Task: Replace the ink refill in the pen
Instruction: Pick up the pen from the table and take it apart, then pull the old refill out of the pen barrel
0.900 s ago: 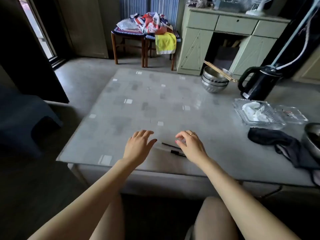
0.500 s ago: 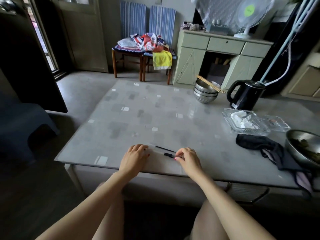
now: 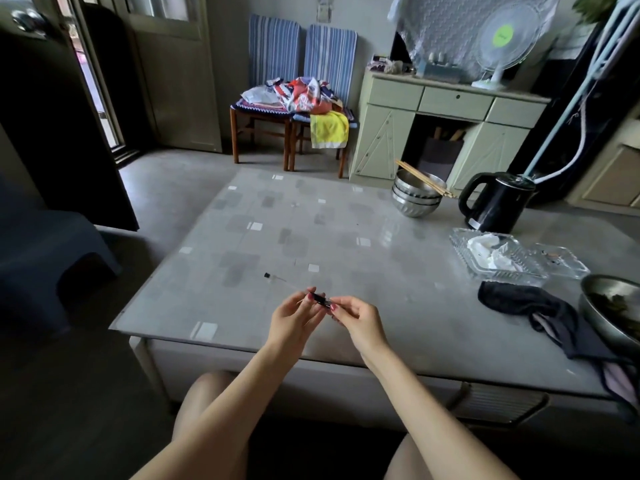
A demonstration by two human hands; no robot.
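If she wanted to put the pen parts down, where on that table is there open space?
The table's left and middle are bare, from the thin refill back to the stacked steel bowls. The right side is crowded: kettle, glass dishes, dark cloth.

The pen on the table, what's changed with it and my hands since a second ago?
Both hands, left and right, lifted the black pen off the table and grip it between fingertips. The thin refill remains on the table; the kettle and bowls are unmoved.
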